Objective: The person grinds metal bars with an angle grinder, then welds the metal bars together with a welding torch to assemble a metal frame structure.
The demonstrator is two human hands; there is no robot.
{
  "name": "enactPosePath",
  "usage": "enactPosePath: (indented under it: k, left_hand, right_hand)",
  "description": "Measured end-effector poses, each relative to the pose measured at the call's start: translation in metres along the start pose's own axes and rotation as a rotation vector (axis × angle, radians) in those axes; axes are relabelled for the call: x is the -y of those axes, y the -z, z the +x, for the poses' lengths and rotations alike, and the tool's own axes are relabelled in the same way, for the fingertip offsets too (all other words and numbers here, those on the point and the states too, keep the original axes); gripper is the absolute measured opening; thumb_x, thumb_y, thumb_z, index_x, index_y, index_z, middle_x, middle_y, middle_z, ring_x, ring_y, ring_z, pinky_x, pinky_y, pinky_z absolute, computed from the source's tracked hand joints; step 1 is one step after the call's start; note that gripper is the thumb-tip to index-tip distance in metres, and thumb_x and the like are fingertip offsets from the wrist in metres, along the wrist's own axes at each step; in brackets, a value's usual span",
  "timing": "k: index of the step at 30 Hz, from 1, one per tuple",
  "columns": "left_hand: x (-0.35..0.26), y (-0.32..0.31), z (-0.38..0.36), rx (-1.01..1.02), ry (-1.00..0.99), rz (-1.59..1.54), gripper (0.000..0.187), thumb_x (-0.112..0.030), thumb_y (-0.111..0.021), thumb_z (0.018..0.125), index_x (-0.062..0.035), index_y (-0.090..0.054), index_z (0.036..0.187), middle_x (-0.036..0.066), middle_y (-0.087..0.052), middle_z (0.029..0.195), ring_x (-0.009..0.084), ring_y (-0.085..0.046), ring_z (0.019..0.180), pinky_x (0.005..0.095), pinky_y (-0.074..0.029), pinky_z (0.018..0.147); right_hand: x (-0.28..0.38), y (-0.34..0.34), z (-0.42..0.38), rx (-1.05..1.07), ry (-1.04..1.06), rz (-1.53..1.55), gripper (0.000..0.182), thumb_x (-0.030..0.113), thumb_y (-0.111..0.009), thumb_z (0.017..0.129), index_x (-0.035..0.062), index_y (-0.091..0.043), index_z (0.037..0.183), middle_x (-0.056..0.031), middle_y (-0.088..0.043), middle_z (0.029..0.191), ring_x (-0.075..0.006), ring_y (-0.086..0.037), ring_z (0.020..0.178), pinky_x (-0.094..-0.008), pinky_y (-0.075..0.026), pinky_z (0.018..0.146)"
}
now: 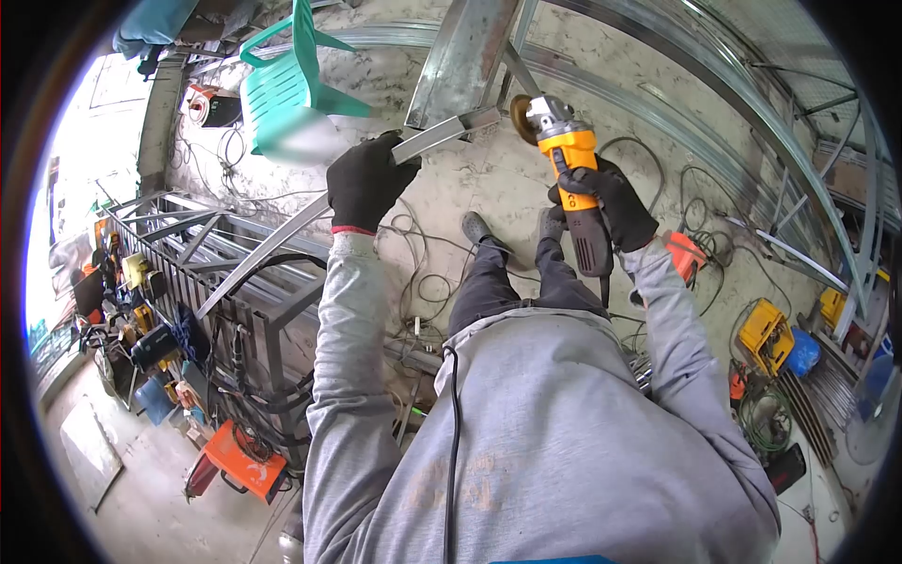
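My left hand (369, 184), in a black glove with a red cuff edge, is closed around a long square metal tube (427, 141). The tube slants from the lower left up to its end near the middle of the view. In my gloved right hand (615, 202) is a yellow and black angle grinder (571, 155), gripped around its body with the head pointing up and left. The grinder's brown disc (522, 118) sits just right of the tube's end. A wide metal beam (460, 66) stands behind that end.
A green plastic chair (282, 89) lies tipped at the upper left. Metal frames (188, 226) and a tool-laden bench stand on the left, with an orange machine (246, 461) below. Cables (413, 249) snake over the floor. Long steel profiles (676, 122) curve along the right, near a yellow case (766, 336).
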State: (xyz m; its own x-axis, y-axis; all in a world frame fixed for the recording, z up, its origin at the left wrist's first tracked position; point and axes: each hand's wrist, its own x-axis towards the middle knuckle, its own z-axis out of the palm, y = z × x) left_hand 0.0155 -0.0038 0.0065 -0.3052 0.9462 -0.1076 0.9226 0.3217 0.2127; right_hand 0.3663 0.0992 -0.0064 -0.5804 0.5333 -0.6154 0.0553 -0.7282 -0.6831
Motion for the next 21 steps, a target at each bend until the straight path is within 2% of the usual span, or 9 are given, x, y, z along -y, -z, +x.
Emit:
enactPosePath:
  k: [4,8,10,12,13,19,21]
  left_hand:
    - [0.000,0.001,0.002,0.065,0.038,0.012,0.056,-0.055,-0.085,0.083,-0.0194,-0.080,0.127,0.009,-0.080,0.086,0.0299,-0.079,0.081,0.0445,-0.060,0.072]
    - [0.002,-0.001,-0.003,0.062,0.032,0.008,0.057,-0.054,-0.085,0.083,-0.0185,-0.080,0.128,0.009,-0.080,0.087,0.0296,-0.079,0.081,0.0442,-0.060,0.071]
    - [0.004,-0.004,-0.007,-0.019,-0.044,0.024,0.057,-0.054,-0.085,0.083,-0.0191,-0.080,0.128,0.007,-0.080,0.086,0.0293,-0.078,0.080,0.0438,-0.060,0.070]
    - [0.001,0.000,-0.004,0.053,-0.002,0.030,0.058,-0.055,-0.085,0.084,-0.0192,-0.080,0.129,0.008,-0.080,0.086,0.0294,-0.078,0.080,0.0439,-0.060,0.071]
    - [-0.002,0.003,-0.003,0.114,0.045,0.035,0.058,-0.055,-0.084,0.084,-0.0193,-0.079,0.129,0.008,-0.080,0.087,0.0296,-0.078,0.081,0.0439,-0.060,0.072]
    - [0.003,-0.003,-0.003,0.054,0.012,0.017,0.060,-0.057,-0.083,0.084,-0.0200,-0.079,0.131,0.008,-0.081,0.092,0.0301,-0.079,0.085,0.0456,-0.061,0.076]
    - [0.004,-0.006,-0.003,0.040,0.005,0.020,0.060,-0.057,-0.083,0.084,-0.0201,-0.078,0.131,0.008,-0.081,0.093,0.0299,-0.079,0.085,0.0454,-0.061,0.076]
  right_hand:
    - [0.013,0.017,0.027,0.076,0.107,-0.041,0.044,0.022,-0.075,0.093,0.0010,-0.062,0.130,-0.0118,-0.073,0.103,-0.0231,-0.075,0.086,-0.0407,-0.065,0.079]
    - [0.030,0.022,0.040,0.172,0.111,-0.177,0.045,0.024,-0.070,0.095,0.0025,-0.061,0.133,-0.0122,-0.073,0.103,-0.0225,-0.075,0.086,-0.0394,-0.064,0.080]
    - [0.033,0.014,0.040,0.172,0.141,-0.152,0.047,0.026,-0.070,0.094,0.0025,-0.061,0.134,-0.0111,-0.073,0.103,-0.0218,-0.075,0.086,-0.0386,-0.063,0.081]
    - [0.031,0.015,0.040,0.205,0.137,-0.202,0.056,0.035,-0.075,0.088,0.0067,-0.061,0.135,-0.0118,-0.074,0.104,-0.0243,-0.076,0.086,-0.0387,-0.061,0.079]
    - [0.030,0.019,0.043,0.208,0.134,-0.204,0.056,0.035,-0.075,0.088,0.0067,-0.061,0.135,-0.0118,-0.074,0.104,-0.0243,-0.076,0.086,-0.0387,-0.061,0.079]
    - [0.026,0.027,0.064,0.352,0.191,-0.155,0.055,0.032,-0.076,0.088,0.0039,-0.061,0.133,-0.0054,-0.067,0.098,-0.0189,-0.069,0.088,-0.0391,-0.061,0.082]
    - [0.029,0.033,0.072,0.435,0.196,-0.189,0.051,0.026,-0.074,0.093,0.0017,-0.061,0.136,-0.0075,-0.070,0.112,-0.0173,-0.072,0.090,-0.0388,-0.064,0.084]
